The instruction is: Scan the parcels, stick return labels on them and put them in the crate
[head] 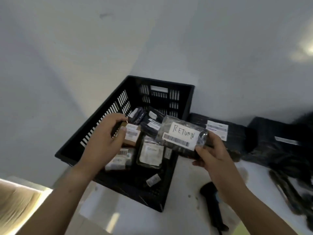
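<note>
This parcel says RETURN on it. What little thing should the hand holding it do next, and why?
Probably the right hand should lower the wrapped parcel into the black crate. Its RETURN label is already stuck on, it hangs by the crate's right rim, and labelled parcels lie inside. The left hand holds a small dark object.

- Wall point(152, 39): plain white, filling the upper half of the view from 9 o'clock through 12 to 3 o'clock.
- Smudge point(105, 15): a faint dark mark on the wall at about 11 o'clock.
- Patch of light point(304, 50): a bright, blurred glare at 2 o'clock, against the right edge.
- Table point(189, 180): a white top spreading from 5 to 7 o'clock, with a few small dark specks point(189, 195) near 5 o'clock.
- Tan surface point(17, 200): in the bottom-left corner at 8 o'clock, too blurred to tell what it is.
</note>
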